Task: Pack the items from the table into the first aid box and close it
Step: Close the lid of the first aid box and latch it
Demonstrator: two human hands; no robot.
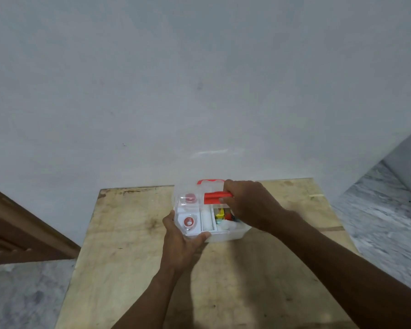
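Note:
A white first aid box [226, 235] stands at the far middle of the wooden table [133, 269]. Its clear lid [190, 198] with a red handle [215, 197] is partly lowered over it. My right hand [244, 205] grips the lid at the red handle. Holding the box's near left corner is my left hand [180, 243]. Inside lie a white roll [207, 220], a yellow packet [220, 213] and white cotton [227, 225]. A round red-and-white item [188, 222] sits in the left compartment.
A pale wall [199, 91] rises right behind the table. Grey marbled floor [380, 222] lies to the right and lower left. A brown wooden frame [22, 229] slants at the left. A white object [408, 172] stands at the far right.

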